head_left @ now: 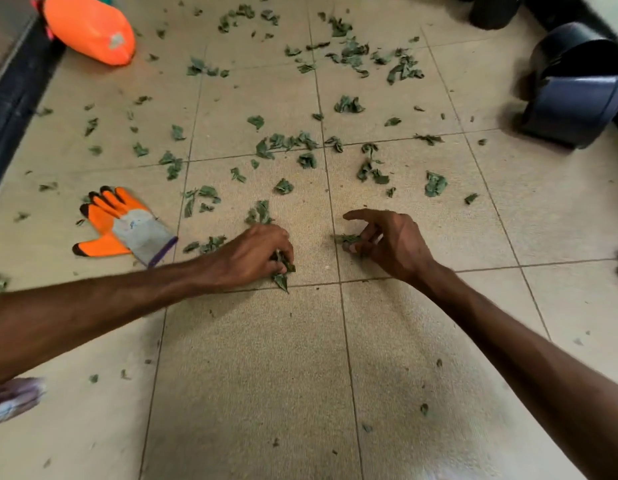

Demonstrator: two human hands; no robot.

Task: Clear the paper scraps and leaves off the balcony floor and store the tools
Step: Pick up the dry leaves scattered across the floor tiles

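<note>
1. The left hand is gripping a small bunch of leaves against the floor; the right hand is pinching a few more in its curled fingers, forefinger reaching out
2. The leaves are looking light, limp and crumpled, likely tearing easily; gathering them in loose handfuls is seeming wiser than picking singly
3. Most are lying scattered over the beige tiled floor ahead; an orange glove is lying left, a tipped dark pot far right

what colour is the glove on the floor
The glove is orange with black tips and a grey back, in the head view.
</note>
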